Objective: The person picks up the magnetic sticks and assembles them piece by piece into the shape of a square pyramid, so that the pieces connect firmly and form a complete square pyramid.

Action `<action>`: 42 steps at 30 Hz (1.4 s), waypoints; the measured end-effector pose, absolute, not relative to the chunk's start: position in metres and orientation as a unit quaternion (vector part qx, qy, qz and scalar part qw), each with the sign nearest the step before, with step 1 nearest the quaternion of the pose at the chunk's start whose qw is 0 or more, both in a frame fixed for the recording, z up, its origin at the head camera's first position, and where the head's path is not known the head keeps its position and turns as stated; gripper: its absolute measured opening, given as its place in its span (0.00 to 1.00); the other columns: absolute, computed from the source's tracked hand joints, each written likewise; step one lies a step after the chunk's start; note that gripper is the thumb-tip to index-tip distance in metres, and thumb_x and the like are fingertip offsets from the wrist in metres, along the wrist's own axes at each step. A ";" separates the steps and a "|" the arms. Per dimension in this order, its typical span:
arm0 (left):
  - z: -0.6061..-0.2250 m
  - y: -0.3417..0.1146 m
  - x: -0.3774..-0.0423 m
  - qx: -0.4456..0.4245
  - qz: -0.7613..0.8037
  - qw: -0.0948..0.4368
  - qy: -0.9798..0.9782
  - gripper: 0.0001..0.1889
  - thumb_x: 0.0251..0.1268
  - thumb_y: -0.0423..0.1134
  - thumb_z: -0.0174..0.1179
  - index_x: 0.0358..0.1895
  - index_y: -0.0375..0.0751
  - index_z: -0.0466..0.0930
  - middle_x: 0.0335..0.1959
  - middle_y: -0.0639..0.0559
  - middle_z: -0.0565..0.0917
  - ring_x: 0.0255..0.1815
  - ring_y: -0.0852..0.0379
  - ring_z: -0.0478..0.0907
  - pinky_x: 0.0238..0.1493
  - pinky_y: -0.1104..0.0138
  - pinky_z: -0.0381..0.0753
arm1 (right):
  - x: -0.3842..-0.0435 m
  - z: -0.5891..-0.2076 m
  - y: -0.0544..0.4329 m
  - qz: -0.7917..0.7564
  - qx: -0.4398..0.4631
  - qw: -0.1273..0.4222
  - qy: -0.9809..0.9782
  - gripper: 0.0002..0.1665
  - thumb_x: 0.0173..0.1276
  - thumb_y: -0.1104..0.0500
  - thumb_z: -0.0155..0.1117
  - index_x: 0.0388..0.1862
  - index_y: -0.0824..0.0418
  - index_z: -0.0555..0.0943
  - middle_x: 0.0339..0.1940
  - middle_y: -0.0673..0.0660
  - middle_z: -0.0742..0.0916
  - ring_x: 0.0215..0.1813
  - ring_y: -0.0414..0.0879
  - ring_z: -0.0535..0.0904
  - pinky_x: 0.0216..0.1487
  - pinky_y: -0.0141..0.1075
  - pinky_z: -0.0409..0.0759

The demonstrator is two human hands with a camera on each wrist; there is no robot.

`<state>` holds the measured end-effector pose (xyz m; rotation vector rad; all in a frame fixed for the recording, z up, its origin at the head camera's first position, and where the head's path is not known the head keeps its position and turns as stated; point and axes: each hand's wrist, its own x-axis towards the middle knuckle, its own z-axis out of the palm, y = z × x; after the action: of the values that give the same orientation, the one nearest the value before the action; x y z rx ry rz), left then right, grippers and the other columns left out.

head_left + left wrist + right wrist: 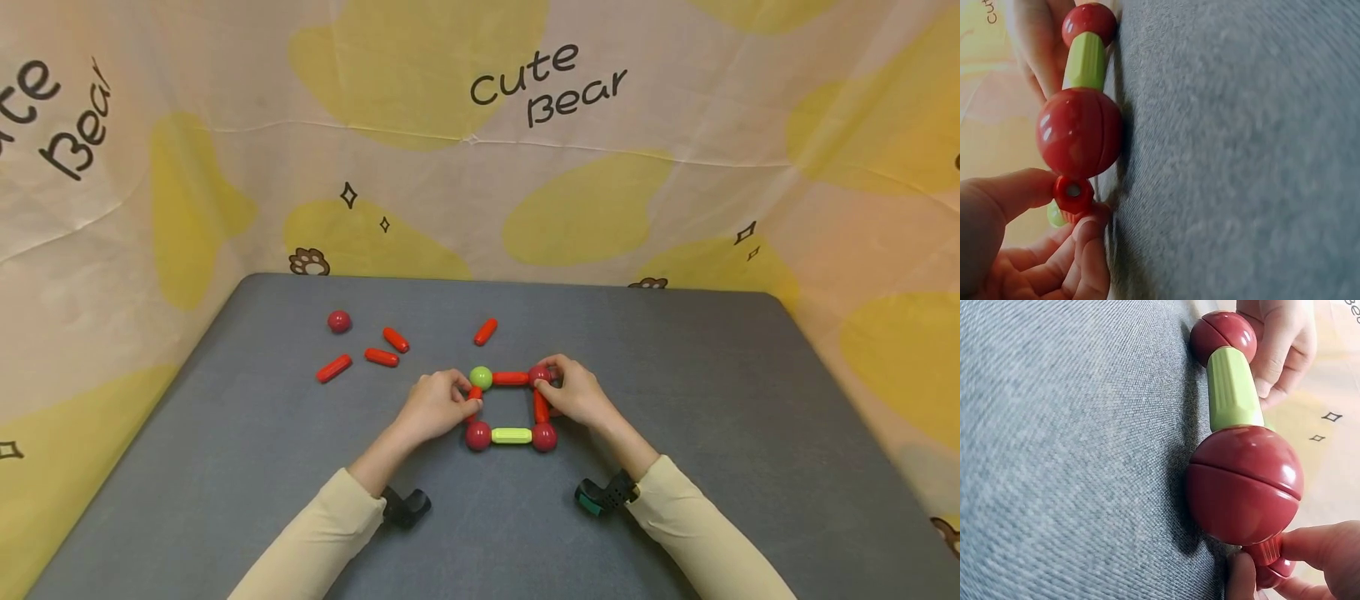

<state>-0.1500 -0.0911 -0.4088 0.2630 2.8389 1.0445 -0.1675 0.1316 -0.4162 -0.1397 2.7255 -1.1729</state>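
One square assembly (512, 378) lies just below the middle of the head view. Left hand (431, 406): pinching the left red rod (476, 392) between thumb and fingers. Rod position — inside this grip, on the square's left side, its long axis running roughly up the frame from the lower-left red ball (478, 436) toward the green ball (481, 377). The left wrist view exposes the rod's end face, with a metallic disc (1073, 190), close by that ball; contact cannot be told. The left hand is the nearer; the right hand (581, 393) grips the upper-right red ball (537, 375), at its joint with the right red rod (541, 407). Balls: smooth, glossy, seamed. Light green rod (512, 436), lower side: faceted, plastic-looking. Tabletop (300, 458): matt grey — woven texture.
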 end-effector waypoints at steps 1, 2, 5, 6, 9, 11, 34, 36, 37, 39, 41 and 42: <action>-0.409 -0.090 -0.150 0.085 0.345 0.050 0.933 0.12 0.49 0.41 0.66 0.34 0.38 0.81 0.17 0.56 0.78 0.20 0.61 0.72 0.25 0.69 0.68 | -0.167 -0.416 0.132 -0.395 -0.047 0.086 0.914 0.20 0.63 0.58 0.61 0.52 0.64 0.74 0.39 0.60 0.81 0.23 0.43 0.74 0.23 0.33 0.75; -0.409 -0.090 -0.149 0.085 0.346 0.048 0.933 0.12 0.49 0.41 0.66 0.34 0.38 0.80 0.17 0.56 0.79 0.20 0.61 0.72 0.24 0.69 0.68 | -0.167 -0.417 0.132 -0.395 -0.048 0.087 0.913 0.20 0.63 0.58 0.61 0.52 0.64 0.74 0.39 0.60 0.81 0.23 0.43 0.75 0.23 0.33 0.75; -0.410 -0.087 -0.149 0.081 0.349 0.044 0.933 0.12 0.49 0.42 0.66 0.33 0.38 0.79 0.16 0.57 0.79 0.19 0.62 0.72 0.25 0.69 0.68 | -0.167 -0.417 0.132 -0.398 -0.048 0.088 0.912 0.20 0.63 0.58 0.61 0.52 0.64 0.73 0.39 0.60 0.80 0.21 0.42 0.75 0.23 0.33 0.76; -0.410 -0.087 -0.148 0.080 0.350 0.043 0.932 0.12 0.49 0.43 0.66 0.33 0.38 0.79 0.16 0.57 0.79 0.20 0.62 0.72 0.25 0.69 0.69 | -0.167 -0.417 0.132 -0.399 -0.047 0.089 0.911 0.20 0.63 0.58 0.61 0.52 0.64 0.73 0.39 0.60 0.80 0.21 0.42 0.75 0.23 0.33 0.76; -0.411 -0.085 -0.147 0.081 0.355 0.041 0.931 0.13 0.48 0.43 0.66 0.33 0.38 0.78 0.16 0.57 0.79 0.19 0.63 0.72 0.25 0.69 0.69 | -0.167 -0.418 0.131 -0.401 -0.045 0.090 0.911 0.20 0.63 0.58 0.61 0.52 0.64 0.73 0.39 0.61 0.80 0.20 0.42 0.75 0.22 0.33 0.76; -0.411 -0.084 -0.146 0.083 0.359 0.039 0.929 0.13 0.48 0.42 0.67 0.32 0.38 0.77 0.16 0.57 0.79 0.19 0.63 0.72 0.24 0.69 0.69 | -0.167 -0.418 0.131 -0.403 -0.044 0.091 0.910 0.20 0.63 0.58 0.61 0.52 0.64 0.73 0.39 0.61 0.80 0.20 0.42 0.75 0.22 0.33 0.76; -0.412 -0.081 -0.147 0.085 0.362 0.052 0.927 0.14 0.49 0.43 0.67 0.32 0.38 0.76 0.16 0.56 0.77 0.17 0.62 0.71 0.21 0.69 0.68 | -0.164 -0.417 0.135 -0.413 -0.034 0.080 0.907 0.28 0.62 0.58 0.61 0.59 0.65 0.67 0.47 0.65 0.80 0.28 0.44 0.77 0.26 0.32 0.77; -0.412 -0.081 -0.148 0.088 0.360 0.053 0.927 0.14 0.49 0.44 0.67 0.33 0.37 0.77 0.16 0.56 0.77 0.17 0.62 0.71 0.22 0.69 0.68 | -0.162 -0.417 0.137 -0.415 -0.027 0.083 0.906 0.28 0.63 0.57 0.61 0.60 0.65 0.66 0.49 0.65 0.79 0.26 0.45 0.78 0.26 0.33 0.78; -0.412 -0.081 -0.148 0.089 0.360 0.053 0.927 0.15 0.49 0.44 0.67 0.33 0.37 0.77 0.16 0.56 0.77 0.17 0.62 0.71 0.22 0.69 0.69 | -0.162 -0.417 0.138 -0.416 -0.025 0.085 0.905 0.29 0.63 0.57 0.61 0.60 0.66 0.66 0.50 0.65 0.79 0.24 0.45 0.78 0.26 0.33 0.79; -0.412 -0.082 -0.148 0.089 0.358 0.055 0.928 0.15 0.50 0.44 0.67 0.34 0.37 0.77 0.16 0.56 0.77 0.17 0.62 0.71 0.22 0.69 0.68 | -0.159 -0.417 0.140 -0.413 -0.023 0.087 0.906 0.29 0.64 0.57 0.60 0.60 0.66 0.65 0.50 0.66 0.78 0.22 0.45 0.79 0.25 0.34 0.79; -0.411 -0.082 -0.149 0.089 0.358 0.057 0.928 0.15 0.50 0.45 0.67 0.34 0.37 0.77 0.16 0.56 0.77 0.17 0.62 0.72 0.22 0.69 0.68 | -0.156 -0.416 0.140 -0.417 -0.019 0.094 0.904 0.30 0.64 0.57 0.60 0.61 0.67 0.64 0.49 0.66 0.78 0.19 0.45 0.79 0.24 0.35 0.79; -0.411 -0.082 -0.149 0.088 0.358 0.059 0.928 0.16 0.50 0.45 0.67 0.34 0.36 0.77 0.16 0.55 0.77 0.17 0.61 0.72 0.21 0.69 0.68 | -0.155 -0.416 0.140 -0.419 -0.019 0.097 0.902 0.30 0.64 0.57 0.60 0.61 0.66 0.63 0.48 0.66 0.78 0.18 0.45 0.79 0.23 0.35 0.79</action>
<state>-0.1487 -0.0815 -0.4111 0.2668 2.8095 1.0840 -0.1549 0.1401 -0.4161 -0.0567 2.6729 -1.2419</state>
